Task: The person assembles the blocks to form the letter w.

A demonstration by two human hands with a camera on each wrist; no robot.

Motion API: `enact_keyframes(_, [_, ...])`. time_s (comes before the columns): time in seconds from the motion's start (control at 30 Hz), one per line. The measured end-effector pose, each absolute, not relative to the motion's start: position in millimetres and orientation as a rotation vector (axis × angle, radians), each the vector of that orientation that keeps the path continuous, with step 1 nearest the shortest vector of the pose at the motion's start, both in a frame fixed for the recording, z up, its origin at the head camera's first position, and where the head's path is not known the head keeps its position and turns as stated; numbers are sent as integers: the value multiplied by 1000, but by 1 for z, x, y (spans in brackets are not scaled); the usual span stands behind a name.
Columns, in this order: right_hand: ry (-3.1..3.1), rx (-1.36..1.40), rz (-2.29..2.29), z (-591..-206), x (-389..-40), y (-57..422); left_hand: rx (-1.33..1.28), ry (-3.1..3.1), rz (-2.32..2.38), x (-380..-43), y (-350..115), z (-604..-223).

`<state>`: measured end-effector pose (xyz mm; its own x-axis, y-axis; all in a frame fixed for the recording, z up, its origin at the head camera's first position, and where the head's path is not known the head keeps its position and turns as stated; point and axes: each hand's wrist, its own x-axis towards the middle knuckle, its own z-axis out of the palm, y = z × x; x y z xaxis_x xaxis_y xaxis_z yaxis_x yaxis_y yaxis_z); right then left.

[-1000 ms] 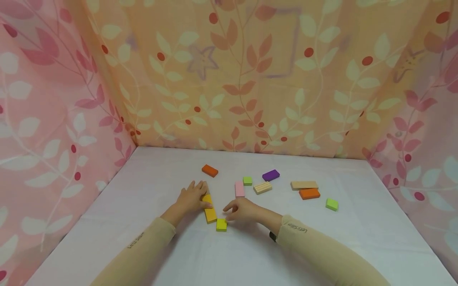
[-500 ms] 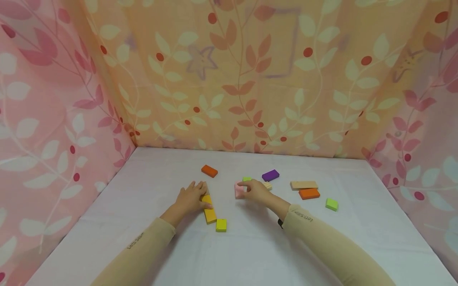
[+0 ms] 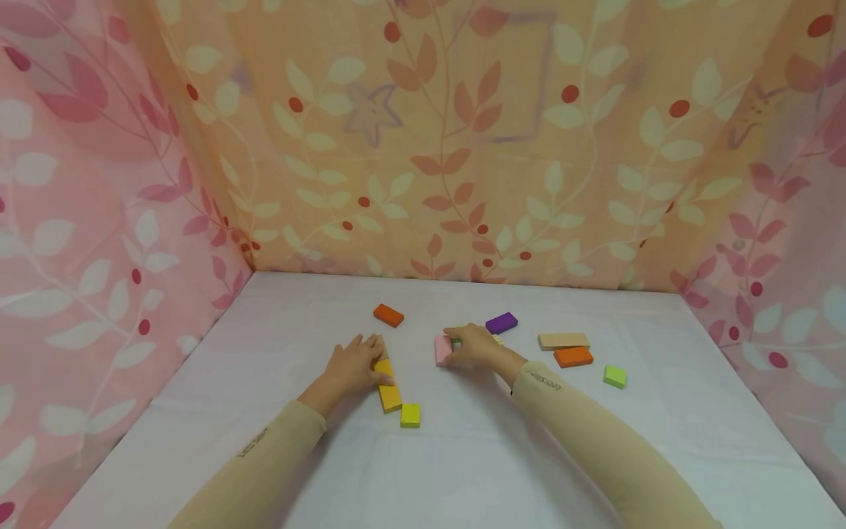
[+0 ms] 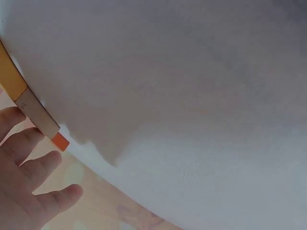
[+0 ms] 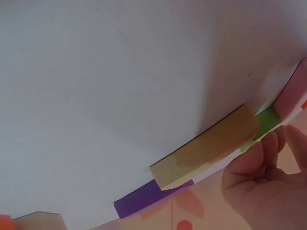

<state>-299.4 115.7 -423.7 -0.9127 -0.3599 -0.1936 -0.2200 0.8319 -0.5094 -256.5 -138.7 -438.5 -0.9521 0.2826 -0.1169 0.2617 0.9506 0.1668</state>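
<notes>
In the head view my left hand (image 3: pixel 352 365) lies along a row of blocks: a plain wood block (image 4: pixel 37 111) at the far end, then a golden-yellow block (image 3: pixel 389 397) nearer me. Its thumb lies across the yellow piece. The left wrist view shows the fingers spread and fairly straight beside the row. My right hand (image 3: pixel 471 347) pinches a pink block (image 3: pixel 441 353), forefinger by its far end and thumb by its near end. Just beyond those fingers is a small green block (image 5: pixel 268 120), mostly hidden in the head view. A ridged wood block (image 5: pixel 206 146) lies under the palm.
A small yellow square (image 3: pixel 410 416) sits by the row's near end. Behind are an orange block (image 3: pixel 388 315) and a purple block (image 3: pixel 501 322). To the right lie a long wood block (image 3: pixel 563 341), another orange block (image 3: pixel 573 357) and a lime square (image 3: pixel 615 377). Patterned curtains (image 3: pixel 423 147) surround the table.
My right hand has left the small yellow square and moved away from me to the pink block, covering the green and ridged wood blocks. The left hand stays on its row.
</notes>
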Motion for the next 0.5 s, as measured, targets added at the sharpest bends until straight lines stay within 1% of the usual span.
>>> enact_keyframes(0.27, [2715,-428,-720,-429,-305,117,399,2941,257,-258,-136,-438])
enact_keyframes(0.5, [2730,-373,-843,-431,-304,111,373,2936,299,-254,-136,-436])
